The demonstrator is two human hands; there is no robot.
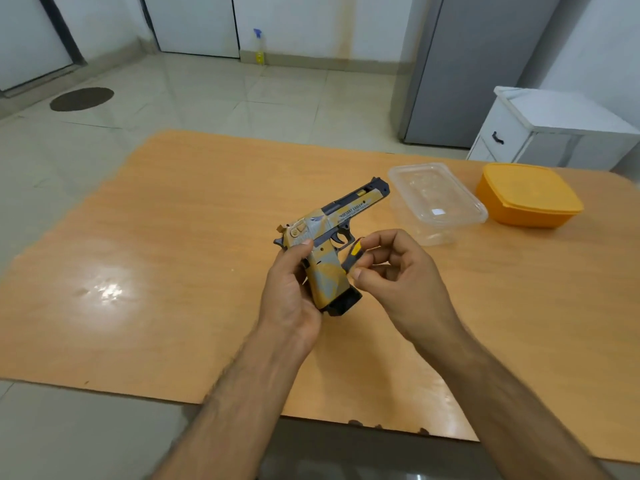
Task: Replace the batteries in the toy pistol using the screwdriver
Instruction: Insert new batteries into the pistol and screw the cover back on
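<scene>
A yellow, grey and black toy pistol [332, 233] is held above the middle of the wooden table [173, 271], its barrel pointing up and to the right. My left hand [291, 292] grips it around the handle from the left. My right hand [394, 268] holds a small screwdriver [351, 256] with a yellow and black handle between thumb and fingers, right beside the front of the pistol's grip, just below the trigger guard. The screwdriver's tip is hidden by the pistol and my fingers.
A clear plastic container [436, 202] lies on the table behind the pistol to the right. Farther right stands a closed orange box [528, 195]. Beyond the table are a white cabinet [554, 133] and a grey fridge [467, 71].
</scene>
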